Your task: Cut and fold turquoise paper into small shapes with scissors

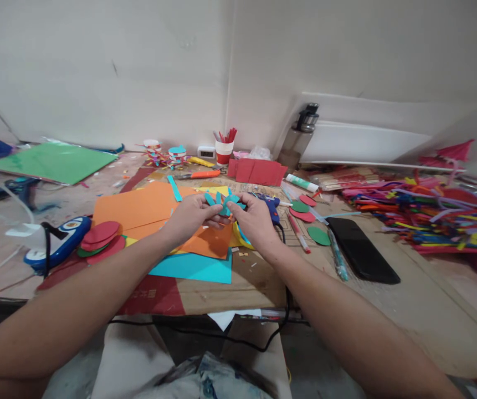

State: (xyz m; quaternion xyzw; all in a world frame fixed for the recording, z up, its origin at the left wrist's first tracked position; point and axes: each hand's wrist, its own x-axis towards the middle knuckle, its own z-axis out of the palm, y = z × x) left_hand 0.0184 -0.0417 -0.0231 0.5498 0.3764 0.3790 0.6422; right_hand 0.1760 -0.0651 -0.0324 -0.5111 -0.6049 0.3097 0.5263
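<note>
Between my two hands is a turquoise paper cutout (225, 204) with several petal-like points, held over the table's middle. My left hand (199, 213) pinches its left side between thumb and fingers. On the other side, my right hand (255, 213) grips it, thumb on top. Beneath them lie orange paper sheets (138, 205) and a turquoise sheet (196, 269). A narrow turquoise strip (174, 188) rests on the orange paper. Just behind my right hand is a blue glue gun (272, 208), partly hidden.
A black phone (360, 249) and pipe cleaners (437, 210) lie at the right. Red and green paper circles (103, 238) sit at the left beside a blue power strip (61, 241). Along the back stand a cup of red sticks (224, 151), decorated cups (177, 158) and a bottle (298, 138).
</note>
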